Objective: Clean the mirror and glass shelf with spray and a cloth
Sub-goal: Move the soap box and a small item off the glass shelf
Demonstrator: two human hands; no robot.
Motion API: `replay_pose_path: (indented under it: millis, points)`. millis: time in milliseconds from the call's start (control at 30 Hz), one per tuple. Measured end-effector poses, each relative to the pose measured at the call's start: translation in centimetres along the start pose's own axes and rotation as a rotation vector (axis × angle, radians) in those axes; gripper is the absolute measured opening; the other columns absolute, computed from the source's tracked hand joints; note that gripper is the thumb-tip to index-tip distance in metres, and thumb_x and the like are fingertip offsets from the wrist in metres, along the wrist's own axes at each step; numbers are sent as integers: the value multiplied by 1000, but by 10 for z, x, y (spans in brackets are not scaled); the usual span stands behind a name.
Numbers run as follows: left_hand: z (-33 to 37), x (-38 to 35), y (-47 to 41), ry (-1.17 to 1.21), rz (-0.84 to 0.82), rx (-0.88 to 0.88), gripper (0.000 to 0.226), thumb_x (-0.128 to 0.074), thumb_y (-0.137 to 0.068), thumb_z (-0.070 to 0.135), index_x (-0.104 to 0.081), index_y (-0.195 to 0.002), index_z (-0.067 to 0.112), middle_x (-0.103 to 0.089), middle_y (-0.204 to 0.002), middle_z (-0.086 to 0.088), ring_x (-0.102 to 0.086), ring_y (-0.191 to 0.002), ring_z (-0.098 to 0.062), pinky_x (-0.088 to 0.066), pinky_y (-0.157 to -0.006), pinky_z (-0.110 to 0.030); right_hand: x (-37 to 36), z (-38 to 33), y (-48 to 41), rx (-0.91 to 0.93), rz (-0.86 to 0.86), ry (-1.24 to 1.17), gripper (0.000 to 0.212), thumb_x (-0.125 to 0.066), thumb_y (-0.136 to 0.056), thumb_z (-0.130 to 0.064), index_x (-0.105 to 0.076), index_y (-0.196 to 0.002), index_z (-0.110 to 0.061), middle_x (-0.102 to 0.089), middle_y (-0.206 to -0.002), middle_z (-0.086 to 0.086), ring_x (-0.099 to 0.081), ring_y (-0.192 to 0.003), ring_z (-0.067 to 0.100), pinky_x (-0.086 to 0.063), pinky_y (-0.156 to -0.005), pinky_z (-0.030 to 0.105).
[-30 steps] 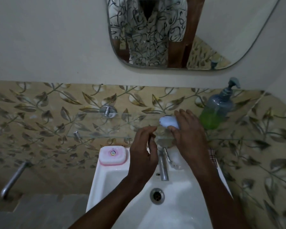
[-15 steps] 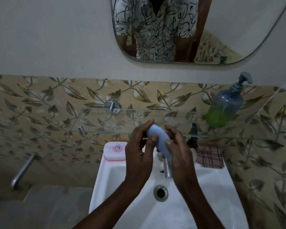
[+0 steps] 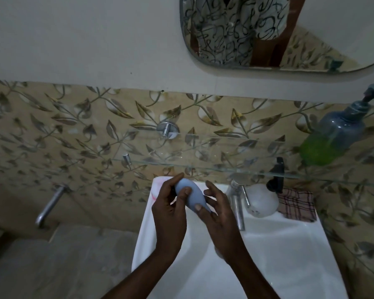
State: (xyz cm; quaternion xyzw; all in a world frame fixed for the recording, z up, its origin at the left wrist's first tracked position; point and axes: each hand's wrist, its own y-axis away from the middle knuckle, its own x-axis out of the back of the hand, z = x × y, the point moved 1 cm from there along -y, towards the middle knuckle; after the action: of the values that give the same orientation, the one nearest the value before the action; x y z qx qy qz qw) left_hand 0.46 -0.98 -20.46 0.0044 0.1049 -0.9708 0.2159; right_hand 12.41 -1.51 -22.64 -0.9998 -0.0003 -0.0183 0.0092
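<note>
Both my hands hold a pale blue oval object (image 3: 190, 196), perhaps a soap bar, over the left rear corner of the white sink (image 3: 289, 251). My left hand (image 3: 171, 214) grips its upper end with thumb and fingers. My right hand (image 3: 219, 214) holds its lower end. The glass shelf (image 3: 225, 156) runs across the tiled wall just above. The mirror (image 3: 311, 39) hangs at the top right. A white spray bottle (image 3: 260, 200) with a black trigger stands on the sink's back rim, and a checked cloth (image 3: 297, 205) lies beside it.
A pump bottle (image 3: 335, 134) with green liquid stands on the shelf's right end. The chrome tap (image 3: 238, 203) rises at the sink's back. A pink soap dish (image 3: 158, 188) is mostly hidden behind my left hand. A metal wall spout (image 3: 50, 206) sticks out at the left.
My right hand lifted the blue object off the glass shelf and brought it down in front of the shelf. My left hand joined it. Both moved left toward the soap dish.
</note>
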Motion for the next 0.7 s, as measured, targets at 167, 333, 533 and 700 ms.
replay_pose_path:
  millis: [167, 333, 533, 700]
  points:
    - [-24, 7, -6, 68, 118, 206, 26, -60, -96, 10, -66, -115, 26, -71, -109, 8, -70, -100, -11, -61, -66, -28, 13, 26, 9, -93, 231, -183, 28, -68, -90, -16, -71, -116, -27, -75, -113, -8, -69, -106, 8, -58, -80, 19]
    - [-31, 3, -2, 163, 95, 318, 24, -59, -98, 16, -68, -119, 23, -71, -115, 1, -71, -99, -13, -61, -65, -31, 9, 32, 12, -90, 259, -276, 23, -71, -85, -6, -78, -101, -21, -78, -102, 2, -73, -99, 17, -56, -76, 19]
    - [-40, 5, 0, 214, 40, 426, 28, -57, -98, 16, -64, -125, 16, -70, -120, -8, -70, -106, -26, -62, -72, -38, 5, 36, 9, -160, 131, -535, 25, -73, -78, -25, -76, -99, -11, -76, -103, 11, -73, -94, 26, -58, -75, 29]
    - [-44, 10, -9, 166, -12, 399, 30, -60, -96, 15, -64, -126, 15, -70, -119, -7, -71, -105, -24, -62, -70, -37, 6, 46, 5, -148, 42, -498, 22, -69, -84, -17, -75, -104, -11, -75, -109, 11, -72, -100, 28, -59, -81, 32]
